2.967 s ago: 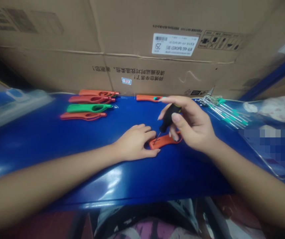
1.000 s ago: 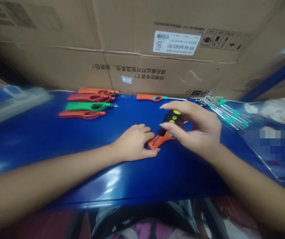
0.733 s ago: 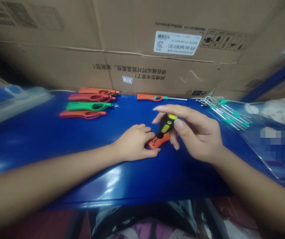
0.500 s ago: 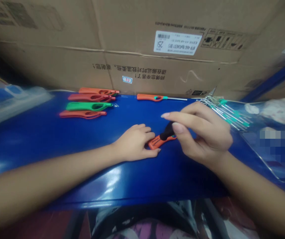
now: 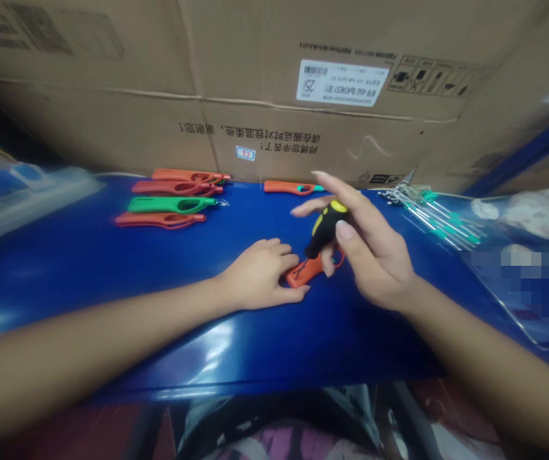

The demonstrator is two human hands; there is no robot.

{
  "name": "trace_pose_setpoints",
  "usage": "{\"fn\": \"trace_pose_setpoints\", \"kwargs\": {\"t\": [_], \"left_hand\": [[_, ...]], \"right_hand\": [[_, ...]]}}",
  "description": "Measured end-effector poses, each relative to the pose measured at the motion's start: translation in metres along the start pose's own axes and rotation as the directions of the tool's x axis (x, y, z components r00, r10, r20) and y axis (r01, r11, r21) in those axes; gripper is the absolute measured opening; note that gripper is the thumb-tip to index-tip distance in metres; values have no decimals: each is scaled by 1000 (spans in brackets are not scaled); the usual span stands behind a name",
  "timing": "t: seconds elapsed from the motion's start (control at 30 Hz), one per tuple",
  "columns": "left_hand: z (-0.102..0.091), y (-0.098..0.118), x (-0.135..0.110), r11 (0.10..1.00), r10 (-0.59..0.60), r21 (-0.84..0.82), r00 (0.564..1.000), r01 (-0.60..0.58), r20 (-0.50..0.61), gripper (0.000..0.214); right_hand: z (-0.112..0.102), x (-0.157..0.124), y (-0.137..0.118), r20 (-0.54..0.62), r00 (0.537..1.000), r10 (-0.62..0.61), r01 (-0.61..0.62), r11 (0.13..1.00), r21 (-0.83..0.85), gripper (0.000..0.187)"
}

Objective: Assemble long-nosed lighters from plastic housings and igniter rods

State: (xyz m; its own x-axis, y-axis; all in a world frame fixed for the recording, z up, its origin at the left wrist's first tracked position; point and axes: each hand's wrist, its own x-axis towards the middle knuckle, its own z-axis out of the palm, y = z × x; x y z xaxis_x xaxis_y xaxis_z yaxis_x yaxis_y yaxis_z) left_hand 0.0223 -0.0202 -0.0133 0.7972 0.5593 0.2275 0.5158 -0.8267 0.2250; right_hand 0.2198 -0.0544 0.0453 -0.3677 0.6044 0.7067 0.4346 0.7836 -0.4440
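Orange plastic, the lighter shell lies flat on the glossy blue table, long axis roughly left-right. The left hand has its grip closed on the shell's near end. The right hand pinches a black-and-yellow screwdriver, tilted with its tip down-left, seemingly touching the shell. Bare table lies to the left.

The head camera looks forward and down, close over a blue table.
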Motion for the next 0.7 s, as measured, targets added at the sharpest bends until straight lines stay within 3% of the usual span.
{"fn": "trace_pose_setpoints", "kwargs": {"t": [0.1,0.23,0.4,0.5,0.6,0.7], "left_hand": [[2,-1,0,1000,-4,-23,1000,3,-11,36],[2,-1,0,1000,-6,-30,1000,6,-11,36],[1,0,-1,1000,0,-25,1000,0,-19,37],[1,0,-1,1000,-7,-31,1000,7,-12,36],[0,0,-1,999,-13,-32,1000,13,-7,35],[1,0,-1,1000,-8,-18,1000,8,-14,36]], "right_hand": [[0,-1,2,-12,1000,10,-10,999,37,34],[0,-2,6,-120,986,-116,102,988,-115,34],[4,-3,5,55,997,57,-62,993,98,44],[3,-2,5,-37,999,-27,27,1000,12,31],[0,0,5,-63,988,-138,130,985,-116,34],[-1,0,4,46,998,-30,30,1000,5,44]]}}
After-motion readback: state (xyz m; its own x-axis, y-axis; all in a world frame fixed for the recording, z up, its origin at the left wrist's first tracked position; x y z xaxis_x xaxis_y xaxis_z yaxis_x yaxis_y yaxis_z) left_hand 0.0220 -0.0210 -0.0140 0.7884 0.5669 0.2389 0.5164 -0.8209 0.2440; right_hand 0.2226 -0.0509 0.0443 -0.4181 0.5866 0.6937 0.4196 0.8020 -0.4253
